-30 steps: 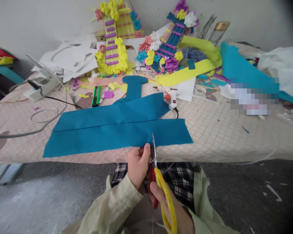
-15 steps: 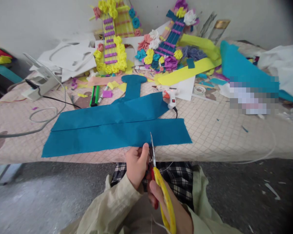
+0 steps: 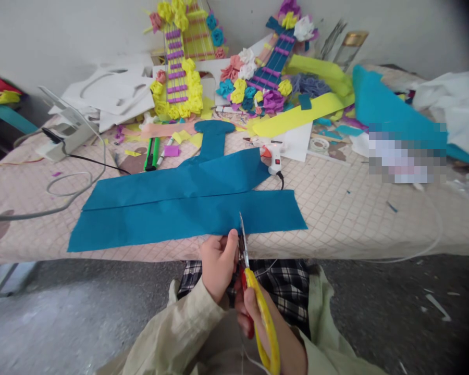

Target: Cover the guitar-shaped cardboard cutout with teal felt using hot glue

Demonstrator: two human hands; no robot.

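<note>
A wide dark blue sheet (image 3: 148, 224) lies along the table's front edge, with a second blue piece (image 3: 180, 179) overlapping behind it. My left hand (image 3: 219, 263) is closed on the sheet's near edge, its thumb on top. In my right hand (image 3: 271, 317) are scissors (image 3: 263, 307) with yellow and red handles, blades pointing away from me. One blade lies over the blue sheet just right of my left thumb; the other is partly hidden below the edge.
Behind the blue pieces are a white glue gun (image 3: 274, 160), a green cutter (image 3: 152, 154) and a tape roll (image 3: 319, 145). Flower-trimmed yellow (image 3: 175, 67) and blue (image 3: 275, 62) guitar shapes stand at the back. A grey cable (image 3: 74, 195) loops at the left.
The scissor handles have drawn slightly closer together as my right hand's fingers moved a little. My left hand and the blue sheet look unchanged.
</note>
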